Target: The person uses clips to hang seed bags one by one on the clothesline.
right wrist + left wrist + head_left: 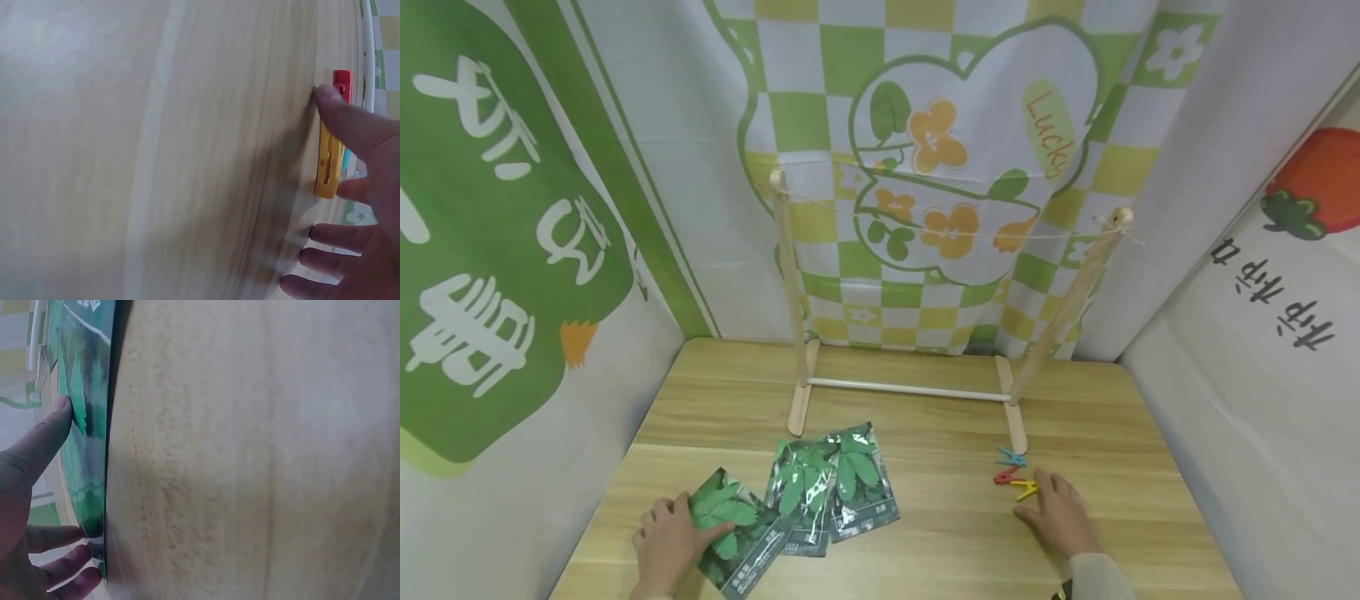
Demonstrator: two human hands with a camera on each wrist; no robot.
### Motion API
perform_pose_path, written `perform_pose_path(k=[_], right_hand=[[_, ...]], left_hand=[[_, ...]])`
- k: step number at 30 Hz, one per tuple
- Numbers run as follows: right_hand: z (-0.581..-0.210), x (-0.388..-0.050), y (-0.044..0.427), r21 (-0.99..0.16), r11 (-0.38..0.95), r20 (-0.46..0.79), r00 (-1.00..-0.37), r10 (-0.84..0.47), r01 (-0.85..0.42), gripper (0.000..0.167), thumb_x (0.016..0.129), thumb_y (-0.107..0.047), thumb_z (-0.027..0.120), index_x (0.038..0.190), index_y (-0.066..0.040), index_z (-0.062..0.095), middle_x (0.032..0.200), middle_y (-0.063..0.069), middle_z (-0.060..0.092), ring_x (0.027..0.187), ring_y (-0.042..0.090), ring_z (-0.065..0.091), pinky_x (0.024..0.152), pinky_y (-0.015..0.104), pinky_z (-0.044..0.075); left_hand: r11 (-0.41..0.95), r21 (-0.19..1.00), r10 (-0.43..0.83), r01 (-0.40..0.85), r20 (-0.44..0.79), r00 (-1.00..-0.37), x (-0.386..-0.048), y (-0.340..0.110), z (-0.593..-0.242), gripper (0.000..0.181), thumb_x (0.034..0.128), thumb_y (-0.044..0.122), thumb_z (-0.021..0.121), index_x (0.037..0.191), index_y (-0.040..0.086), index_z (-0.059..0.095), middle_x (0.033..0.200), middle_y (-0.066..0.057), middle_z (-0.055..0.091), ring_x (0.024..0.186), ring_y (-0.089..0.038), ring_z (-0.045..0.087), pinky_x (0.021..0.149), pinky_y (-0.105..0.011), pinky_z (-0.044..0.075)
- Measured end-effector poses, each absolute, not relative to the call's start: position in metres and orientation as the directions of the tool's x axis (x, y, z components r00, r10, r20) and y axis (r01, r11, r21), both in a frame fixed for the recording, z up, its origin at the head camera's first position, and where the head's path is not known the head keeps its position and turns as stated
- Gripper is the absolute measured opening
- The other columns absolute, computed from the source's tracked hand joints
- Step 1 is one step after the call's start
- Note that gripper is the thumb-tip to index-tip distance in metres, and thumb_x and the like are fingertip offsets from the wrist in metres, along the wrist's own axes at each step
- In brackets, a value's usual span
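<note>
My left hand (666, 540) is at the leftmost seed-packet-like sachet (734, 521), printed with green leaves. Its thumb lies on the sachet's face, and the other fingers meet the left edge, as the left wrist view also shows. Two similar sachets (802, 492) (863, 483) overlap just to the right. On the other side, my right hand (1062, 515) rests by a yellow clothespin (329, 159), thumb and forefinger spread around it without a visible pinch. Beside that lie a red clothespin (1006, 476) and a blue clothespin (1012, 457).
Behind the sachets stands a wooden rack (792, 283) with a string (955, 229) tied between its posts and a white rod (910, 389) low down. Its right foot (1011, 408) ends close to the clothespins. Patterned cloth (925, 317) hangs behind the wooden table (940, 467).
</note>
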State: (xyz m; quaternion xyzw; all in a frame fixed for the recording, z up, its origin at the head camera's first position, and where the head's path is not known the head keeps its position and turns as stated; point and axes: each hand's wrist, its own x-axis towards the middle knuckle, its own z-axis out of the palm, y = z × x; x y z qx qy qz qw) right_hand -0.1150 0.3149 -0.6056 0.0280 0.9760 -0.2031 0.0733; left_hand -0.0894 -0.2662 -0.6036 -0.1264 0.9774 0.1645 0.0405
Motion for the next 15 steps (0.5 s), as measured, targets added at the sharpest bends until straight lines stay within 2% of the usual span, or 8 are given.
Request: perform_pose_path(k=[9,12,15], right_hand=[[-0.605,-0.117,0.31,-0.368,0.93,-0.089,-0.996,-0.01,0.023,0.052,0.087,-0.03,0.072,0.127,-0.001,0.059,0.133,0.037,0.047,0.122,0.054,0.045,0.097,0.068,0.041],[-0.604,-0.119,0.309,-0.36,0.933,-0.061,-0.998,-0.014,0.009,0.045,0.084,-0.024,0.074,0.122,-0.002,0.063,0.126,0.032,0.055,0.115,0.048,0.052,0.093,0.063,0.045],[-0.604,-0.122,0.309,-0.362,0.932,-0.051,-0.999,-0.009,0.01,0.041,0.082,-0.019,0.076,0.118,-0.002,0.066,0.117,0.024,0.061,0.106,0.039,0.057,0.089,0.057,0.049]], left_hand=[[0.884,0.358,-0.28,-0.3,-0.108,-0.954,-0.093,-0.273,-0.609,0.106,0.0643,0.064,0.078,0.128,-0.014,0.047,0.115,-0.042,0.05,0.102,-0.053,0.047,0.078,-0.057,0.043],[0.852,0.409,-0.302,-0.328,-0.128,-0.945,-0.097,-0.278,-0.608,0.092,0.0682,0.054,0.081,0.125,-0.013,0.051,0.109,-0.037,0.055,0.097,-0.047,0.049,0.074,-0.05,0.042],[0.831,0.45,-0.306,-0.328,-0.122,-0.944,-0.102,-0.284,-0.606,0.072,0.0714,0.042,0.082,0.116,-0.011,0.061,0.1,-0.031,0.064,0.088,-0.04,0.055,0.068,-0.042,0.041]])
